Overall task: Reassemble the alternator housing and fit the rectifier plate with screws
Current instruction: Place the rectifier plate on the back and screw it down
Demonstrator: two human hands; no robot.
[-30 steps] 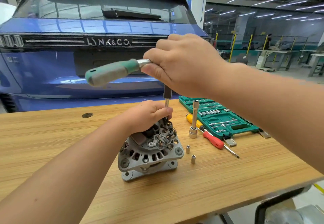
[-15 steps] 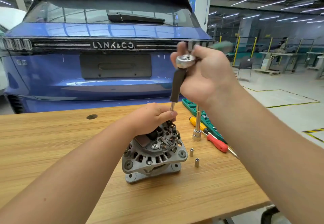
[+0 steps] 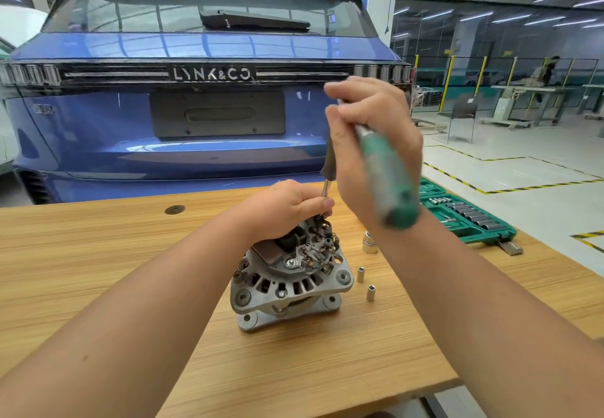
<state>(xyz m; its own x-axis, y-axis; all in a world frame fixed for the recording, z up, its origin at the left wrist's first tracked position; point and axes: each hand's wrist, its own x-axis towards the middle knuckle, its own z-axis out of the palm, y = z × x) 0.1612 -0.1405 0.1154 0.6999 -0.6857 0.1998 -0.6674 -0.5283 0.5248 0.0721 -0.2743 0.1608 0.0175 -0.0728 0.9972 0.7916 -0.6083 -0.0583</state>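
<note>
Sockets [image 3: 365, 282] stand beside alternator [image 3: 287, 283]; right forearm [image 3: 474, 287] hides toolcase [image 3: 470, 218].

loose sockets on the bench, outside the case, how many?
3. Two small sockets stand right of the alternator: one, one nearer the camera. A larger one stands behind them, partly hidden by the right forearm, which may hide more.

Surface [image 3: 98, 270]: light wood-grain laminate, matt, fine streaky pattern. Alternator [image 3: 287, 287] near its middle: cast metal housing, dull grey, slightly rough; rectifier plate [image 3: 318, 247] on top is dark plastic with bare copper bits. Ratchet [image 3: 387, 172]: green rubbery-looking grip, blurred, with a dark extension and bright steel shaft. Sockets [image 3: 365, 283] beside the alternator: polished chrome. Socket case [image 3: 470, 221] at the surface's right edge: green moulded plastic, semi-gloss. Car [image 3: 196, 143] behind: glossy blue paint.
</note>
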